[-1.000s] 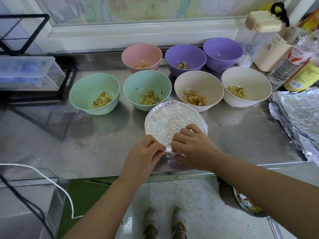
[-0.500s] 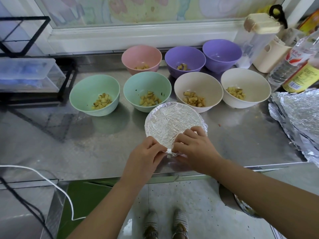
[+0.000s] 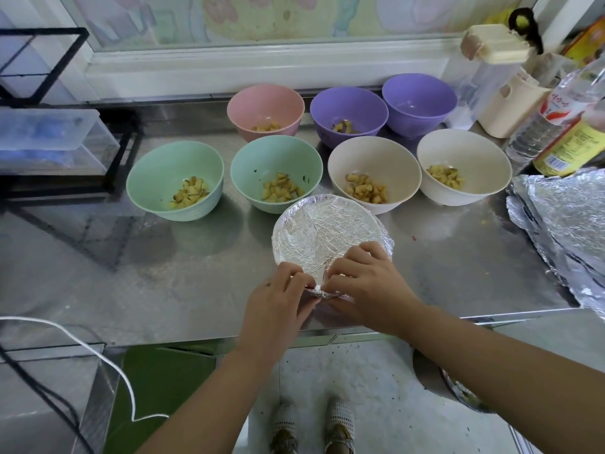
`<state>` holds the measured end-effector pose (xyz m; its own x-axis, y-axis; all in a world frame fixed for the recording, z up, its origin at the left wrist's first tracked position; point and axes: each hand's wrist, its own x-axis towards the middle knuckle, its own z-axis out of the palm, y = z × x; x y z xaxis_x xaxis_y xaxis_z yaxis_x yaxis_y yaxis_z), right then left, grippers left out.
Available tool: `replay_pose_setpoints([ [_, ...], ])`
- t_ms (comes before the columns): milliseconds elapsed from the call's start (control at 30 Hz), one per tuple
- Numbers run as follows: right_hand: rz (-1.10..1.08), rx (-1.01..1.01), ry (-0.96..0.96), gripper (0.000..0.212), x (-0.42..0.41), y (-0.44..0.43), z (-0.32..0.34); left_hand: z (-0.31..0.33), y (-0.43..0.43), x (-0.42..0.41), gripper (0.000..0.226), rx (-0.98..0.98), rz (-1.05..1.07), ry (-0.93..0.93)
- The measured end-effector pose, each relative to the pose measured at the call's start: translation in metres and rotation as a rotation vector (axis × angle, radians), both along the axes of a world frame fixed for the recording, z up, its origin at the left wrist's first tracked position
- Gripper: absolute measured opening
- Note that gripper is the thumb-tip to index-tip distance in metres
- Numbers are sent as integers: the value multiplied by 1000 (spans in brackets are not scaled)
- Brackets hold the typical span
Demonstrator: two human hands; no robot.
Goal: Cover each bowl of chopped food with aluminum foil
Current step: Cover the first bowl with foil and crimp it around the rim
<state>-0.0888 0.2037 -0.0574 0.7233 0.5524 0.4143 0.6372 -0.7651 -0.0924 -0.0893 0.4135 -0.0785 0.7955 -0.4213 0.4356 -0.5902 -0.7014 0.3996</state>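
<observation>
Step in hand: sealing the foil-covered bowl (image 3: 327, 229), centre of frame, near the front edge of the steel counter (image 3: 131, 290). Left hand (image 3: 278, 299) and right hand (image 3: 366, 283) meet at the bowl's near rim; fingertips of both pinched closed on a bunched fold of foil there, crimping it under the lip.

Uncovered: green bowls (image 3: 175, 178), (image 3: 276, 173), cream bowls (image 3: 375, 172), (image 3: 465, 170), pink bowl (image 3: 265, 109), purple bowl (image 3: 348, 113), all holding chopped pieces.

Next, likely: release, set this bowl aside, take a sheet from the foil stack (image 3: 563, 224) at right edge.

Unclear: covered bowl's contents hidden; far purple bowl (image 3: 419, 103) interior not visible; foil stack cut off by frame; near rim masked by hands.
</observation>
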Motion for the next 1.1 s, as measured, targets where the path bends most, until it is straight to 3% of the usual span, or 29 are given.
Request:
replay_pose_setpoints([
  [367,-6,21,22,15,0,2,-2,1,1,5,18,-17,13,-35],
  [567,-71,139,-71,33,-6,9,-3,5,3,4,14,-16,-3,-13],
  [667,-102,167,-76,24,-8,15,-5,6,2,4,14,-13,-3,0],
  [867,-131,163,-60,19,-11,19,-10,6,3,4,15,-22,-16,2],
  [1100,-47,43,-151,29,-5,1,-6,3,4,5,12,-34,-26,-7],
])
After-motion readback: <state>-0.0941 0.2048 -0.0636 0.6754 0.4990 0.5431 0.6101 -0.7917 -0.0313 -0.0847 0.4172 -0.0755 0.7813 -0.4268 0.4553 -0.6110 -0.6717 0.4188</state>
